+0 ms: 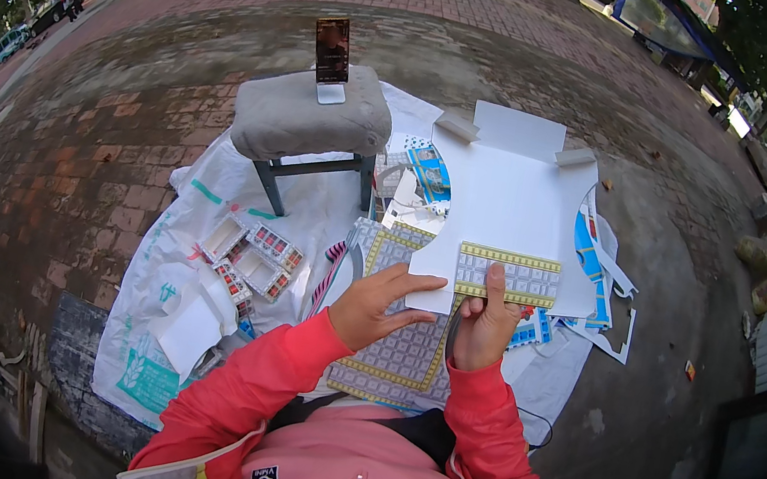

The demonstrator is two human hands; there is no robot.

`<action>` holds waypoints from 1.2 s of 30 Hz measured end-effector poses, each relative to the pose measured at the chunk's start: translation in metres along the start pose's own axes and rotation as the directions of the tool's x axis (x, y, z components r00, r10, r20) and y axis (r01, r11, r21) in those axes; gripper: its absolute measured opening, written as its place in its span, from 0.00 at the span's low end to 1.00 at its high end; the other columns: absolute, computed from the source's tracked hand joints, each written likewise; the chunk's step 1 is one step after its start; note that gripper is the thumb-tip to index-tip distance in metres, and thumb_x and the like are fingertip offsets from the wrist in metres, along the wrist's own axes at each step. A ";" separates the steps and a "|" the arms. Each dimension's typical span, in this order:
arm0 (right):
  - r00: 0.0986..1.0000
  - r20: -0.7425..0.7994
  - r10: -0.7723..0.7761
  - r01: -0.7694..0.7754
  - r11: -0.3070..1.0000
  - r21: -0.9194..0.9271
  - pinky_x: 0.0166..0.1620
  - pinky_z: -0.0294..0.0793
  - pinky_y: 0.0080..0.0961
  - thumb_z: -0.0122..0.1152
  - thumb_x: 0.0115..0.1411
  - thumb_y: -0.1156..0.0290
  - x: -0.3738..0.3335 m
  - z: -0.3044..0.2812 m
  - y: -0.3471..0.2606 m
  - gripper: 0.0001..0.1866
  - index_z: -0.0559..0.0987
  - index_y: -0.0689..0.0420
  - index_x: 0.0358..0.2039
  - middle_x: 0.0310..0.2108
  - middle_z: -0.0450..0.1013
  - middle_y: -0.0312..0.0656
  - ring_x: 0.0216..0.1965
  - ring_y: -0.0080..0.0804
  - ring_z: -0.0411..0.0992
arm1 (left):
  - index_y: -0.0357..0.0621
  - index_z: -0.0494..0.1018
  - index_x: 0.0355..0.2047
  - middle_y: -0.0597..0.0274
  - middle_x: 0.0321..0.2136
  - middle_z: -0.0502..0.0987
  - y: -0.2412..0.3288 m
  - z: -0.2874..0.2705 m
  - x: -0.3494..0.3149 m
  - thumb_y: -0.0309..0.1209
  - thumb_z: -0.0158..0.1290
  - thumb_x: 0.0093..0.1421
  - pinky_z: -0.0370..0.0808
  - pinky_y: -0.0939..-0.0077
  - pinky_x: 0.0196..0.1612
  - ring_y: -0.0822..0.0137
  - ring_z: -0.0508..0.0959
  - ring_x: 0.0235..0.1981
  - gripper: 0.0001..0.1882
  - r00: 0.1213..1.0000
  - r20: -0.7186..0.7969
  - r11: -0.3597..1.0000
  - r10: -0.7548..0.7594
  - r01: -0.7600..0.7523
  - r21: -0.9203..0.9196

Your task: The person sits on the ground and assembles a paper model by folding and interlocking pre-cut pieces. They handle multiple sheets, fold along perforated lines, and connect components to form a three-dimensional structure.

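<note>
A large white die-cut cardboard sheet (518, 196) with curved sides and small folded tabs at its far end is held up in front of me. My left hand (382, 308) pinches its near-left corner flap between thumb and fingers. My right hand (485, 330) grips the near edge, thumb pressed on a folded-over flap (525, 273) printed in grey squares with yellow borders. Beneath my hands lies more printed cardboard (384, 356) in the same grey and yellow pattern, partly hidden by my hands and the sheet.
A phone on a stand (331, 53) rests on a stool with a grey cushion (258, 112). Several small printed boxes (257, 269) and a white cardboard piece (187, 323) lie on a white woven sheet (145, 301) at left. Blue printed cardboard (592, 264) pokes out at right.
</note>
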State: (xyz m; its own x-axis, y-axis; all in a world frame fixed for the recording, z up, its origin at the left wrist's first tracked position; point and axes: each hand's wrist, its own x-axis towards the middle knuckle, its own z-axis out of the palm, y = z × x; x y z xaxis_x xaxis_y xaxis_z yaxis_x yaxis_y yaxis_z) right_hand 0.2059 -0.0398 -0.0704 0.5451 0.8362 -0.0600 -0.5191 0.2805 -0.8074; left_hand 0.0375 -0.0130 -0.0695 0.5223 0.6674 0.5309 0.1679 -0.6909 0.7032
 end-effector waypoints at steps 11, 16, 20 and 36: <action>0.992 0.114 -0.050 0.058 0.996 -0.067 0.23 0.62 0.13 0.60 0.64 0.64 -0.013 -0.001 0.002 0.07 0.74 0.51 0.38 0.27 0.70 0.29 0.20 0.14 0.62 | 0.35 0.71 0.52 0.57 0.38 0.80 -0.006 0.026 0.004 0.23 0.56 0.62 0.79 0.80 0.38 0.71 0.80 0.36 0.18 0.859 -0.270 0.711 -0.436 0.145 -0.688; 0.993 0.118 -0.023 0.035 0.995 -0.097 0.24 0.64 0.15 0.62 0.63 0.64 -0.014 -0.003 0.010 0.07 0.75 0.51 0.36 0.27 0.70 0.30 0.20 0.15 0.63 | 0.33 0.62 0.60 0.51 0.44 0.77 0.003 0.019 0.001 0.25 0.53 0.64 0.79 0.77 0.41 0.70 0.79 0.40 0.25 0.836 -0.258 0.719 -0.483 0.212 -0.662; 0.971 0.239 -0.025 0.052 0.993 -0.107 0.25 0.66 0.17 0.62 0.62 0.69 -0.015 -0.013 0.020 0.06 0.76 0.57 0.34 0.28 0.73 0.35 0.22 0.20 0.66 | 0.32 0.60 0.61 0.51 0.48 0.76 -0.010 -0.003 0.004 0.33 0.50 0.68 0.75 0.76 0.46 0.69 0.78 0.43 0.26 0.853 -0.124 0.600 -0.507 0.246 -0.761; 0.874 0.372 0.312 -0.086 0.853 -0.515 0.35 0.75 0.19 0.49 0.63 0.74 -0.013 -0.020 0.020 0.06 0.72 0.63 0.37 0.31 0.70 0.36 0.35 0.22 0.72 | 0.36 0.70 0.34 0.70 0.24 0.68 -0.021 0.016 -0.055 0.38 0.45 0.71 0.63 0.81 0.31 0.80 0.62 0.27 0.16 0.554 -0.610 0.809 -0.567 0.237 -0.538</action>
State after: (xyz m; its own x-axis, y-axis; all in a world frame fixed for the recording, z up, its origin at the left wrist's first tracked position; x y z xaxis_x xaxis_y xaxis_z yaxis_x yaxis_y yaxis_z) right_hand 0.2013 -0.0545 -0.0975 0.0695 0.9938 -0.0863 -0.1509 -0.0750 -0.9857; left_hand 0.0190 -0.0394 -0.1212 -0.3161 0.9308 0.1835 -0.1898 -0.2515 0.9491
